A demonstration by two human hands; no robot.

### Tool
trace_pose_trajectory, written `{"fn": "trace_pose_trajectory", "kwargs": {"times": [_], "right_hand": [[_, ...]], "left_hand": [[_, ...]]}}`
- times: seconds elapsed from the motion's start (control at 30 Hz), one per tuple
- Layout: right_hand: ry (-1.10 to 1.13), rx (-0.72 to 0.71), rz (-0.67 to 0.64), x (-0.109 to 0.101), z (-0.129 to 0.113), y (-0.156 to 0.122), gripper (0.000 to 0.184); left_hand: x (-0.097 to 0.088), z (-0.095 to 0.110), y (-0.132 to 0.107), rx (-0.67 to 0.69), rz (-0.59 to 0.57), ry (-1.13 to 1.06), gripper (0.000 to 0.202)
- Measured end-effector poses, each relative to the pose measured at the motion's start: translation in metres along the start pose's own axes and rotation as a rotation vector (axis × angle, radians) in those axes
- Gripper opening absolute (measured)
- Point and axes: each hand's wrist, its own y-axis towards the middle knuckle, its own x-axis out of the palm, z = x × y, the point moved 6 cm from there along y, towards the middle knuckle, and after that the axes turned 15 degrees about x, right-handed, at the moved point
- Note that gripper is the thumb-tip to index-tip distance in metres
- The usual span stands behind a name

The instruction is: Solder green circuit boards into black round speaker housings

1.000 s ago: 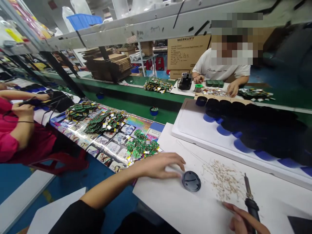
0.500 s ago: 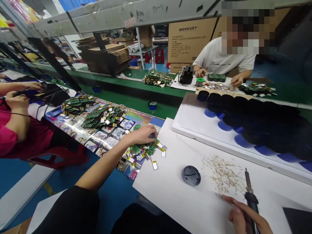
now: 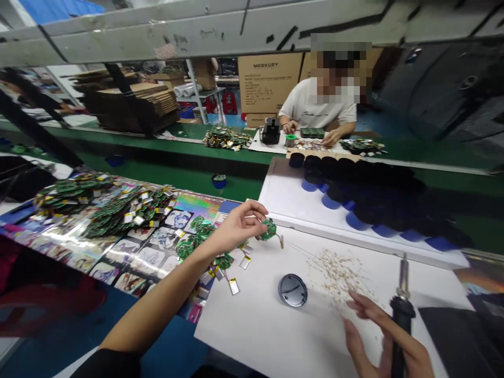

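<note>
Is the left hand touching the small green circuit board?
Touching: head view shows the left hand pinching the green circuit board at its edge.

Left hand lifts a board; right hand holds the iron.

Left hand point(image 3: 236, 228) pinches a small round green circuit board point(image 3: 269, 229) above the white work sheet point(image 3: 268, 325). Right hand point(image 3: 388, 341) grips a black-handled soldering iron point(image 3: 400, 304), tip up. A round dark grey disc point(image 3: 292, 290) lies between them, beside scattered pale wire clippings point(image 3: 338, 273).
</note>
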Motion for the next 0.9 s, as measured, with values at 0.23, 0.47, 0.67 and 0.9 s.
{"fn": "trace_pose_trajectory", "kwargs": {"times": [0.23,0.47,0.67,0.9], "right_hand": [[0.17,-0.286,-0.071,0.048,-0.074,0.007,0.06],[0.201,-0.332,-0.067,0.051,-0.076,0.005,0.058],[0.221,-0.202,-0.04,0.028,-0.045,0.016,0.058],[0.202,-0.171,-0.042,0.027,-0.025,0.018,0.059]], "left_hand": [[0.089,-0.017,-0.024,-0.087,-0.22,-0.205,0.04],[0.1,-0.02,-0.038,-0.11,-0.257,-0.212,0.044],[0.074,-0.007,-0.036,0.036,-0.659,0.251,0.063],[0.085,-0.029,-0.049,0.129,-0.798,0.317,0.074]]}}
